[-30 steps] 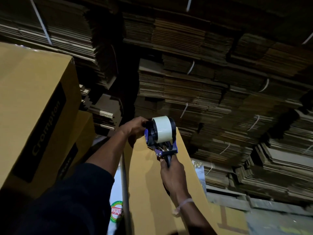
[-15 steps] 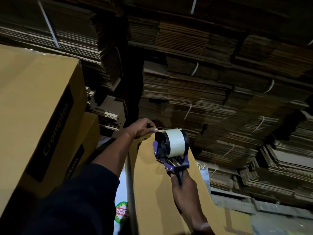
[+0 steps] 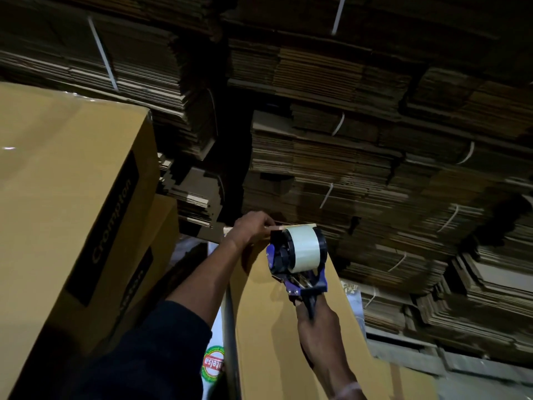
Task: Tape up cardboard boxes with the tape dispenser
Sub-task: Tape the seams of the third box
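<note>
The tall cardboard box (image 3: 277,327) stands on end in front of the person, beside a bigger printed carton (image 3: 72,197). It looks light but stiff, likely to tip, so steadying its top edge makes sense. The left hand (image 3: 251,229) curls over that far top edge, pinching the tape end. The tape dispenser (image 3: 298,256), light and rigid, sits near the top, its handle gripped by the right hand (image 3: 315,321).

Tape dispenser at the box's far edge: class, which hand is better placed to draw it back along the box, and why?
Right. The right hand already grips the tape dispenser by its handle, while the left hand holds the tape end at the cardboard box edge.
</note>
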The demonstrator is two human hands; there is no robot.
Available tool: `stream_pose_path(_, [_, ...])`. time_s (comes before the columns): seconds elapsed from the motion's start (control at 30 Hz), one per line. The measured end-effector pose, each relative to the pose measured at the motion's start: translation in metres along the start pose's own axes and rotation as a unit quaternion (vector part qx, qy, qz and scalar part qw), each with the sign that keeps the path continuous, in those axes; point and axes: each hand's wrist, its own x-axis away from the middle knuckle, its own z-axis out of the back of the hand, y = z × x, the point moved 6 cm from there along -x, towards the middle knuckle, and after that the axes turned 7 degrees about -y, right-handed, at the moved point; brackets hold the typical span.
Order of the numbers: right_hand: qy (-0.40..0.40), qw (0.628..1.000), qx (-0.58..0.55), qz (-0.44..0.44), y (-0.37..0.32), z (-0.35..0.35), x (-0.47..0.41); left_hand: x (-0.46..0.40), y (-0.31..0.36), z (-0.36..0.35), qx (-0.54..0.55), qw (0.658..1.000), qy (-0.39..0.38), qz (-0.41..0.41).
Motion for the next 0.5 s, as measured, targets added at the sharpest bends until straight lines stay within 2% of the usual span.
stream_pose_path(0.07, [-0.006,1.000,0.010,0.005,-0.002,0.002,0.001,0.004,0.001,-0.003,-0.091,0.994,0.058,0.004])
stream_pose_path(0.17, [-0.004,1.000,0.017,0.000,-0.003,0.003,0.001,0.010,0.003,-0.003,-0.122,0.987,0.099,-0.008])
stream_pose_path(0.5, [-0.014,0.999,0.034,-0.005,0.021,0.020,0.043,0.001,-0.001,-0.008,-0.128,0.984,0.113,-0.042])
